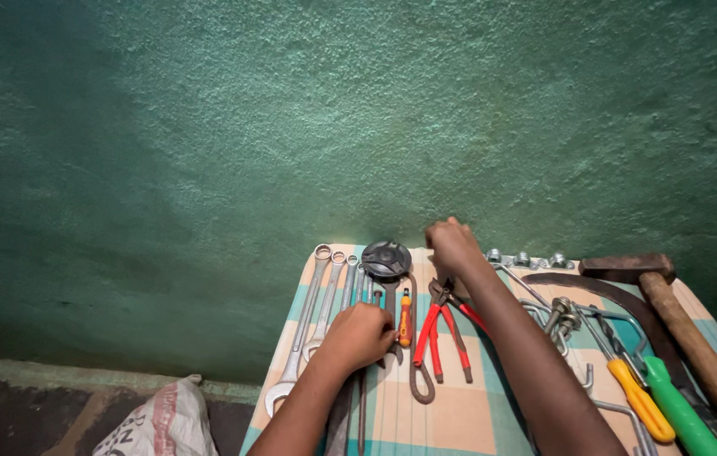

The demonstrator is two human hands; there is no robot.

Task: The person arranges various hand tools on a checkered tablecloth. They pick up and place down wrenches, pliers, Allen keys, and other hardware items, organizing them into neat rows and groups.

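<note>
My left hand [360,335] rests closed over the lower ends of some slim tools beside a small orange-handled screwdriver [405,317]; what it grips is hidden. My right hand [451,244] is curled at the far edge of the checked cloth [451,414], above red-handled pliers [441,331]; its fingertips are hidden. Several silver spanners [316,312] lie left of my left hand. A round black metal disc [386,258] sits between the two hands.
A wooden-handled hammer [686,325], a curved dark blade [620,300], green [679,411] and yellow [641,399] handled tools, hooks and bolts [561,315] lie on the right. A rough green wall [291,127] stands close behind. A white sack [151,422] lies at lower left.
</note>
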